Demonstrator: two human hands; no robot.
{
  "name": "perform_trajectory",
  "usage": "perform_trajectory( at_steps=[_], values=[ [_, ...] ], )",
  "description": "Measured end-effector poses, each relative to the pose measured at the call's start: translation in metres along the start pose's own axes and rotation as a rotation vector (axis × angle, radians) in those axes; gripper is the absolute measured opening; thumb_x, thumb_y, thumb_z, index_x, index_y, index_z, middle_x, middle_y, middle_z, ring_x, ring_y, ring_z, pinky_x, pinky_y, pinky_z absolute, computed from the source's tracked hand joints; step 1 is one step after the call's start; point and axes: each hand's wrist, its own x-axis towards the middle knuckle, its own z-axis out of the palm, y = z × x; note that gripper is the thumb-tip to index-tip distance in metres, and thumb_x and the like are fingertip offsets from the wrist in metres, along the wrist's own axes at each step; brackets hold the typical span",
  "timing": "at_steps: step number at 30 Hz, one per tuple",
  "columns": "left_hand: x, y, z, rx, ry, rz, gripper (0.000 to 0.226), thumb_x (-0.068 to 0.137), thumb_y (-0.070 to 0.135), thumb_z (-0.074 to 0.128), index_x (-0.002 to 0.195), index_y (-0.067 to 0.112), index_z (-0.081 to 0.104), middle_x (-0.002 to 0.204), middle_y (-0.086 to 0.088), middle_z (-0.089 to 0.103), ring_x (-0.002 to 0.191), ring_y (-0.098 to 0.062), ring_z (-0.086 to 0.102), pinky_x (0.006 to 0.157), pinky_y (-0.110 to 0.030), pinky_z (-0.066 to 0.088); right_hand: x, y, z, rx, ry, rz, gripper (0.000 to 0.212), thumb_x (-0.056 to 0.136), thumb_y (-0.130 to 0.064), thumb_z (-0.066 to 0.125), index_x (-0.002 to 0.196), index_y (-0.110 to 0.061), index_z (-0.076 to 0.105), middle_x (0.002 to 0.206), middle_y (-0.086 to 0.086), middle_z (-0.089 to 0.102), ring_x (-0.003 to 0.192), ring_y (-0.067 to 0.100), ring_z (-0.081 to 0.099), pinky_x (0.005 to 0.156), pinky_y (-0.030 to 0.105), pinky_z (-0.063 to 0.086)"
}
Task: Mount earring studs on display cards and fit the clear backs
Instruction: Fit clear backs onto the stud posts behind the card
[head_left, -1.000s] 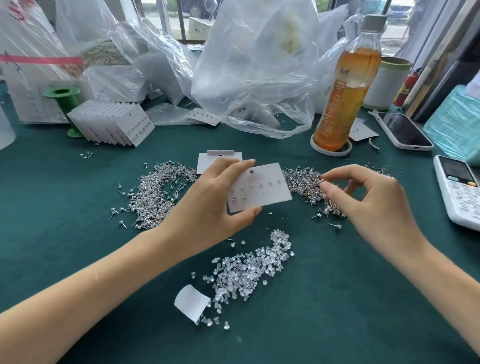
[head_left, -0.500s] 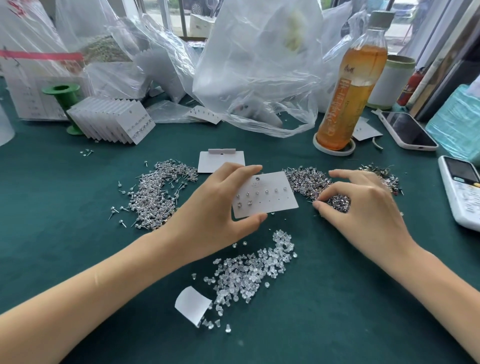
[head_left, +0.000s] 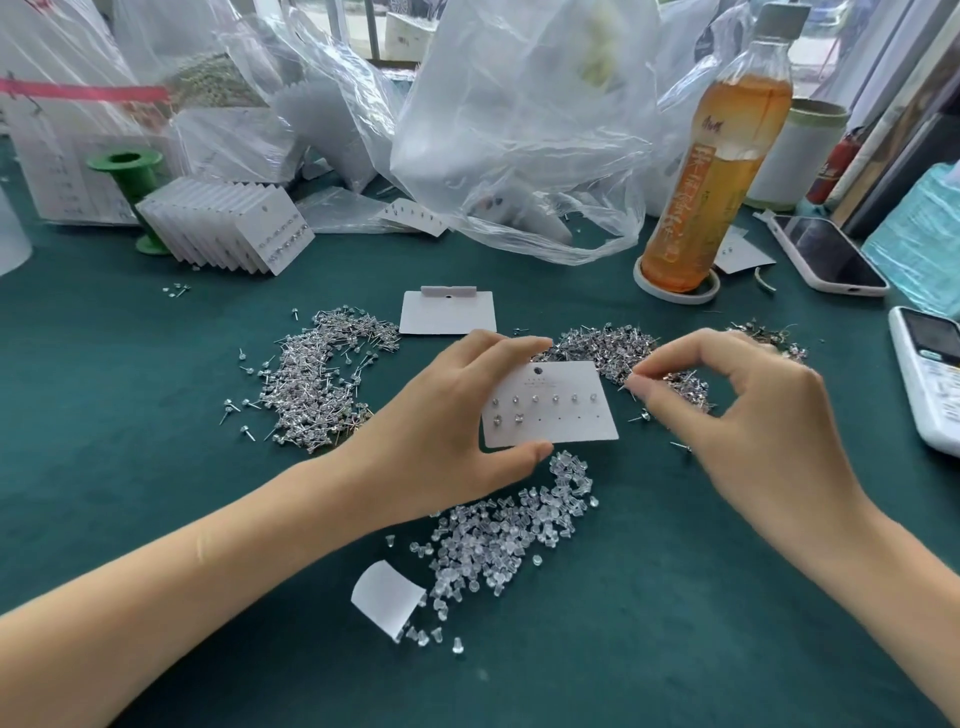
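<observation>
left hand (head_left: 447, 426) pinches the display card (head_left: 550, 410) by its left edge, just above the green table (head_left: 156, 493), top row of studs filled. right hand (head_left: 748, 415) pinches one stud (head_left: 626, 387) beside the card's right edge, over the stud pile (head_left: 613, 348). clear backs (head_left: 509, 535) sit below.

white card (head_left: 566, 415), green cloth (head_left: 156, 467)
</observation>
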Motion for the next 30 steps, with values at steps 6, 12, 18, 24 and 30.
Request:
perform_trajectory(
  at_steps=[6, 12, 18, 24, 30],
  values=[
    [-0.002, 0.006, 0.003, -0.045, -0.009, 0.026, 0.074, 0.075, 0.043, 0.072, 0.139, 0.032, 0.038, 0.132, 0.015, 0.047, 0.125, 0.004, 0.038, 0.103, -0.008, 0.027, -0.017, -0.012, 0.019, 0.030, -0.006, -0.223, 0.010, 0.072, -0.007, 0.080, 0.075, -0.010, 0.071, 0.078, 0.000, 0.064, 0.082, 0.011, 0.053, 0.079, 0.030, 0.043],
    [-0.004, 0.011, 0.002, -0.082, 0.001, 0.028, 0.076, 0.072, 0.043, 0.074, 0.138, 0.032, 0.039, 0.124, 0.015, 0.053, 0.118, 0.005, 0.043, 0.099, -0.007, 0.030, -0.020, -0.010, 0.023, 0.049, -0.021, -0.237, 0.013, 0.070, -0.005, 0.083, 0.074, -0.010, 0.071, 0.079, 0.000, 0.066, 0.083, 0.013, 0.055, 0.079, 0.033, 0.043],
    [-0.004, 0.014, 0.002, -0.089, 0.016, 0.025, 0.075, 0.072, 0.041, 0.076, 0.137, 0.030, 0.041, 0.123, 0.013, 0.055, 0.117, 0.003, 0.044, 0.098, -0.009, 0.032, -0.020, -0.011, 0.021, 0.020, -0.008, -0.289, 0.007, 0.073, -0.011, 0.079, 0.074, -0.008, 0.072, 0.078, -0.001, 0.066, 0.084, 0.007, 0.053, 0.078, 0.034, 0.043],
    [-0.005, 0.015, 0.004, -0.090, 0.020, 0.017, 0.073, 0.073, 0.041, 0.075, 0.137, 0.029, 0.041, 0.122, 0.012, 0.056, 0.115, 0.002, 0.046, 0.097, -0.008, 0.032, -0.019, -0.010, 0.021, -0.040, -0.013, -0.384, 0.006, 0.075, -0.015, 0.073, 0.077, -0.009, 0.073, 0.077, -0.005, 0.068, 0.085, 0.010, 0.056, 0.079, 0.034, 0.042],
    [-0.004, 0.016, 0.003, -0.118, 0.041, 0.004, 0.071, 0.073, 0.038, 0.076, 0.136, 0.027, 0.043, 0.123, 0.010, 0.058, 0.116, -0.002, 0.049, 0.099, -0.019, 0.037, -0.020, -0.008, 0.021, -0.037, 0.004, -0.401, 0.008, 0.078, -0.016, 0.073, 0.084, -0.012, 0.075, 0.085, -0.009, 0.070, 0.086, 0.012, 0.056, 0.082, 0.033, 0.041]
  ],
)
